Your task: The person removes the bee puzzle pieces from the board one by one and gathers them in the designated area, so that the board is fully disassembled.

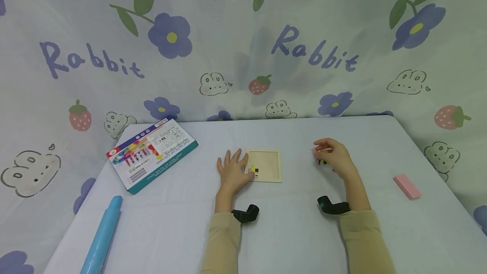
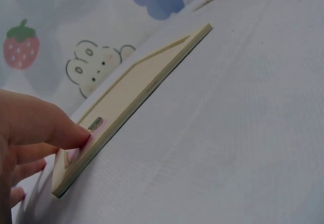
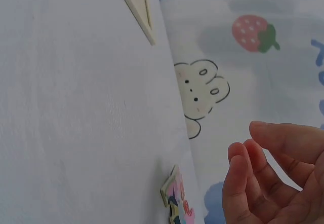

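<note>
On the table in the head view lies a shallow wooden puzzle tray (image 1: 271,167) with a raised rim. Small puzzle pieces (image 1: 256,171) coloured pink, yellow and black sit in its near left corner. My left hand (image 1: 232,175) spreads its fingers at the tray's left side. In the left wrist view its thumb (image 2: 76,136) presses on a pink part of the pieces, partly hiding them. My right hand (image 1: 336,158) hovers over loose puzzle pieces (image 3: 177,197) to the right of the tray. Its fingers bend loosely, and nothing shows between the fingertips in the right wrist view.
A flat printed box (image 1: 152,154) lies at the back left. Nearer on that side is a light blue tube-shaped object (image 1: 102,236). A pink block (image 1: 407,187) rests at the far right. A patterned cloth (image 1: 236,45) hangs behind the table's back edge.
</note>
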The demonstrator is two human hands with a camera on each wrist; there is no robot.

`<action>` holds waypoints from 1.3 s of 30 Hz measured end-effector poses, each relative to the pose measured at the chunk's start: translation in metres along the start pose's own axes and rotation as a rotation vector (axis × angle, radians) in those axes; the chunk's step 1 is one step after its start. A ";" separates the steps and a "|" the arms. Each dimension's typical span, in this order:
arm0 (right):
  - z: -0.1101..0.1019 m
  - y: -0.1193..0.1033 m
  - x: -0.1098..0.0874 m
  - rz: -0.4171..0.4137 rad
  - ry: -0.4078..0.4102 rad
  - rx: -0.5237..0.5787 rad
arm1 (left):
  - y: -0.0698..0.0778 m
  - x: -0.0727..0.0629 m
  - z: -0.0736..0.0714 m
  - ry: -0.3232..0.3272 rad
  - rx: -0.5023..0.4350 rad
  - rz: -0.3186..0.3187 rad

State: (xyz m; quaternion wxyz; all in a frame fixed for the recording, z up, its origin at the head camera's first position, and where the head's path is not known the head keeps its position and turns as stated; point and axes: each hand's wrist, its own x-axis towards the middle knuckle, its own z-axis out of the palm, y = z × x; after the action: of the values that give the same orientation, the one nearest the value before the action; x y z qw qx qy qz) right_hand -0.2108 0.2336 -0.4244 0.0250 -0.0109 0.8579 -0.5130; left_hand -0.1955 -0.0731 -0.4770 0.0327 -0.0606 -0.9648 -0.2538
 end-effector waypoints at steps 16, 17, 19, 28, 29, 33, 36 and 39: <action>0.042 -0.016 0.007 -0.029 -0.092 0.019 | -0.001 0.001 -0.002 0.003 0.009 -0.003; 0.044 -0.016 0.007 -0.031 -0.096 0.019 | -0.001 0.001 -0.002 0.003 0.011 -0.003; 0.048 -0.017 0.007 -0.030 -0.107 0.019 | -0.001 0.001 -0.002 0.003 0.012 -0.002; 0.066 -0.021 0.005 -0.043 -0.146 0.009 | -0.002 0.000 0.000 0.003 -0.020 0.002; 0.068 -0.022 0.005 -0.050 -0.150 0.002 | -0.002 0.000 0.001 0.005 -0.026 0.002; 0.081 -0.027 0.006 -0.083 -0.194 -0.020 | -0.002 0.000 0.002 0.011 -0.040 0.003; 0.091 -0.030 0.005 -0.144 -0.251 -0.046 | -0.002 0.000 0.000 -0.005 -0.045 0.001; 0.101 -0.033 0.004 -0.207 -0.299 -0.087 | -0.004 -0.001 -0.004 -0.043 -0.048 0.007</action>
State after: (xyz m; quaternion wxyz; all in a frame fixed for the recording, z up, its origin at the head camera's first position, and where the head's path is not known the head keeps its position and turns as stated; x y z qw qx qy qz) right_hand -0.2100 0.1294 -0.4431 0.0988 -0.1762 0.8603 -0.4681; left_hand -0.1951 -0.0787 -0.4752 0.0117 -0.0703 -0.9586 -0.2755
